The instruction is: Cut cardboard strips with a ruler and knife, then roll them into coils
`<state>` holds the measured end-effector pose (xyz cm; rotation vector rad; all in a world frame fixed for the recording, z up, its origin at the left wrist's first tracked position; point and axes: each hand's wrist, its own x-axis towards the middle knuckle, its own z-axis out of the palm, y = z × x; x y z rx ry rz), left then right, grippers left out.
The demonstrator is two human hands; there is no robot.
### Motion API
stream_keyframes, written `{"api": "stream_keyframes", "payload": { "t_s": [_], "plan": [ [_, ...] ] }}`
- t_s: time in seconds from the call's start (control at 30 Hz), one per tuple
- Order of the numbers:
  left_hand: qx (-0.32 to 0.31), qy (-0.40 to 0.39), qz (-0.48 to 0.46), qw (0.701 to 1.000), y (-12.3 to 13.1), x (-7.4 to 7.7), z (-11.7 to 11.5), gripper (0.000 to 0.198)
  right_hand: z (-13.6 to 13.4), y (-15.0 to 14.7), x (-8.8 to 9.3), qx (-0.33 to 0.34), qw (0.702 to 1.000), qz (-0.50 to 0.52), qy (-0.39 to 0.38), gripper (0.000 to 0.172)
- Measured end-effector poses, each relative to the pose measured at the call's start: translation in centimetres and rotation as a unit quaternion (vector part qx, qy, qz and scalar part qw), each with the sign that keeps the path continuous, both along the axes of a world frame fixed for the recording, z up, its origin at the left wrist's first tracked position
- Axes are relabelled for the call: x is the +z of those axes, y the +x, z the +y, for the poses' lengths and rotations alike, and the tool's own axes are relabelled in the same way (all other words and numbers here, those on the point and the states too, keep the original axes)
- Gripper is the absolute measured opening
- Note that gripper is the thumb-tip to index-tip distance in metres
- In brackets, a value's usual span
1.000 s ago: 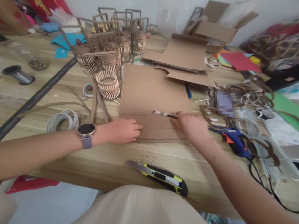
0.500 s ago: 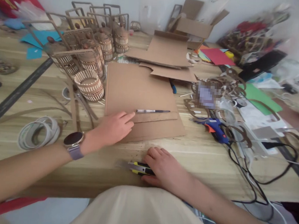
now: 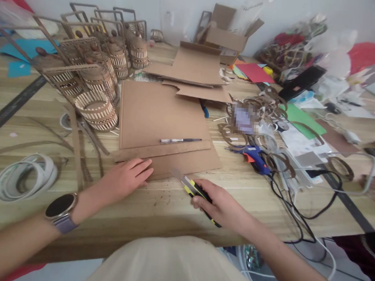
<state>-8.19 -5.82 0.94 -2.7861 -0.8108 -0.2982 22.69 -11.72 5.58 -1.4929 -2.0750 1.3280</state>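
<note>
My right hand [image 3: 217, 202] grips a yellow and black utility knife [image 3: 199, 195], its blade out and pointing up-left near the front edge of a cardboard sheet [image 3: 164, 109]. My left hand [image 3: 129, 177] lies flat at the sheet's front left, fingers stretched and nothing held. Just beyond those fingers, a narrow cardboard strip [image 3: 180, 147] rests across the sheet. A pen [image 3: 181, 140] lies along the strip's far side.
Small wooden-slat lanterns with tall handles [image 3: 96, 112] crowd the left, behind rolls of tape [image 3: 27, 176]. On the right are a blue glue gun [image 3: 253, 157], cables [image 3: 292, 227] and brown rings. Cardboard pieces [image 3: 196, 64] and an open box [image 3: 226, 38] stand at the back.
My right hand has lifted the utility knife off the table and moved it toward the sheet. My left hand has drawn back left, uncovering the strip's left end. The view has shifted right.
</note>
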Motion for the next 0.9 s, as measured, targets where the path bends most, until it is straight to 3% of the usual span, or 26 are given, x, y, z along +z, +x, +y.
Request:
{"api": "stream_keyframes", "payload": {
  "t_s": [0.1,0.2,0.4,0.63,0.9],
  "plan": [
    [-0.002,-0.004,-0.008,1.0,-0.3,-0.5,0.1,0.029,0.3,0.1,-0.2,-0.027,0.976,0.167,-0.138,0.043],
    [0.009,-0.022,-0.011,1.0,-0.9,-0.9,0.1,0.031,0.6,0.0,-0.9,-0.021,0.943,0.259,-0.21,0.06],
    [0.038,-0.015,0.004,0.999,-2.1,-1.4,0.1,0.034,1.4,0.2,-1.6,-0.008,0.922,0.308,-0.236,0.058],
    [0.032,0.019,0.004,0.999,-1.6,-0.4,-0.2,0.04,2.4,1.0,-1.3,0.004,0.902,0.34,-0.267,0.066],
    [0.051,-0.037,-0.01,0.998,-1.6,-0.6,-0.5,0.034,3.3,2.2,-1.0,0.003,0.9,0.324,-0.29,0.071]
  ]
}}
